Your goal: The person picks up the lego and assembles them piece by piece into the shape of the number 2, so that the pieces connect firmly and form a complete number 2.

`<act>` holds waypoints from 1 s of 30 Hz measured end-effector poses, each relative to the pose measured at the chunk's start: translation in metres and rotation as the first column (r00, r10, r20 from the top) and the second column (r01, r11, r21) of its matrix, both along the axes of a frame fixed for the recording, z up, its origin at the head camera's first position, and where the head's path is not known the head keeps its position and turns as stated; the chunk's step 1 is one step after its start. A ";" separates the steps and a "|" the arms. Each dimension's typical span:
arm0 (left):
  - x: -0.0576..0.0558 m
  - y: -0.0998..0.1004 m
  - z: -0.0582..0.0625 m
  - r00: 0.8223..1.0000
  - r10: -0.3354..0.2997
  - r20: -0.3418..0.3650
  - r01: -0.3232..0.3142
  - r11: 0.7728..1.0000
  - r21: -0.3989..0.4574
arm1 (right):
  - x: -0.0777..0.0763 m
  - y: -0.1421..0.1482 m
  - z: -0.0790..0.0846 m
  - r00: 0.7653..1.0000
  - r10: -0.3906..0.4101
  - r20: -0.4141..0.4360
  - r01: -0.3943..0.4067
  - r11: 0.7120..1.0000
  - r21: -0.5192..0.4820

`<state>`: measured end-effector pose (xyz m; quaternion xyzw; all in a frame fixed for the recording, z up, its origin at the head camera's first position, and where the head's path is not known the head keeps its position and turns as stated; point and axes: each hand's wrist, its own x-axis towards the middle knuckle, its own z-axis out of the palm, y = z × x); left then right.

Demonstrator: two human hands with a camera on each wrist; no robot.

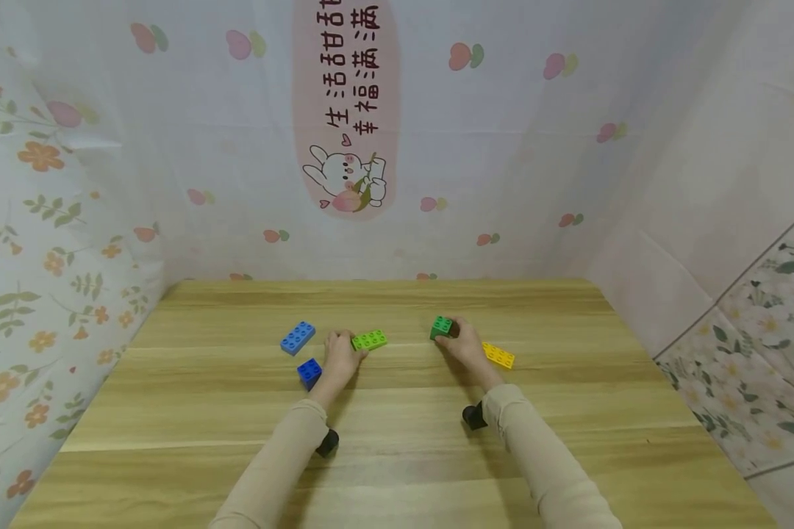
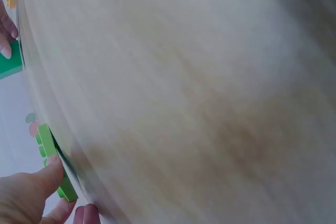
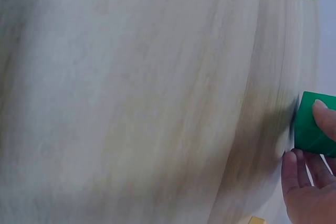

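Note:
Toward the back of the table, my left hand point(image 1: 341, 358) pinches the left end of a flat light green toy building brick point(image 1: 370, 339). In the left wrist view the thumb lies against that brick point(image 2: 48, 139), and fingertips meet its lower end. Further right, my right hand point(image 1: 466, 345) grips a taller dark green toy brick point(image 1: 441, 328) between thumb and fingers. The right wrist view has the thumb across one face of this green brick point(image 3: 308, 132), its far side cut off by the frame edge. Both bricks are close to the tabletop; contact with it is hard to tell.
Left of my left hand lie a light blue brick point(image 1: 298, 338) and a dark blue brick point(image 1: 309, 373). A yellow brick point(image 1: 499, 355) lies beside my right hand, partly behind it. The wooden table point(image 1: 397, 455) meets a patterned cloth backdrop point(image 1: 437, 242).

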<state>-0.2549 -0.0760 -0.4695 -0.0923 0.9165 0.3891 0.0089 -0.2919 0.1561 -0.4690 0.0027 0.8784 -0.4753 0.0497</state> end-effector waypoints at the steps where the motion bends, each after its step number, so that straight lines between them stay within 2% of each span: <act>1: 0.000 0.000 0.000 1.000 0.000 0.000 0.000 1.000 0.001 | 0.000 0.001 0.000 1.000 -0.002 0.000 0.002 1.000 -0.001; 13: 0.000 0.002 0.006 1.000 -0.015 -0.008 0.015 1.000 0.015 | 0.005 0.003 0.009 0.999 -0.039 -0.002 0.039 0.999 0.011; 18: 0.000 0.004 0.010 0.999 -0.035 -0.023 0.036 0.999 0.022 | 0.006 0.004 0.015 1.000 -0.023 0.000 0.023 1.000 -0.017; 27: -0.004 0.010 0.017 0.998 -0.061 -0.021 0.062 0.997 0.055 | 0.006 0.004 0.024 0.998 -0.003 -0.057 0.003 1.000 0.001; 30: -0.004 0.013 0.016 0.995 -0.091 -0.031 0.093 0.994 0.061 | 0.007 0.004 0.026 0.997 0.005 -0.072 -0.005 1.000 -0.001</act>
